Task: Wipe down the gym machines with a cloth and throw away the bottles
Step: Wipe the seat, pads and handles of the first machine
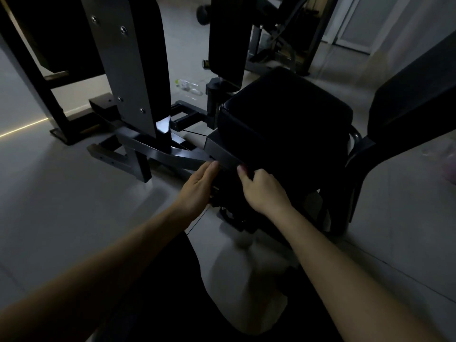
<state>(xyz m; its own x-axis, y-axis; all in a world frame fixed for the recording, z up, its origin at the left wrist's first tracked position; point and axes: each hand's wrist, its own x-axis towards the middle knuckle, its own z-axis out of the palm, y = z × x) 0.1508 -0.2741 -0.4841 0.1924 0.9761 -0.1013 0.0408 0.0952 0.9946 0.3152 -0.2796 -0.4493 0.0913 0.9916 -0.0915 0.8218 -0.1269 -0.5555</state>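
The room is dim. A black padded seat [286, 114] of a gym machine stands in front of me, with its backrest [414, 102] at the right. My left hand [197, 186] lies with straight fingers against the metal frame [172, 154] just under the seat's front corner. My right hand [264, 188] is curled at the seat's lower front edge and grips what looks like a dark cloth, hard to make out in the dark. Two clear plastic bottles [188, 87] lie on the floor beyond the machine, far from both hands.
Two tall black leg pads [128, 65] [225, 40] rise on steel arms behind the seat. Another machine [283, 38] stands at the back near a door. Pale tiled floor [61, 193] lies to the left. My dark-clothed legs fill the bottom of the view.
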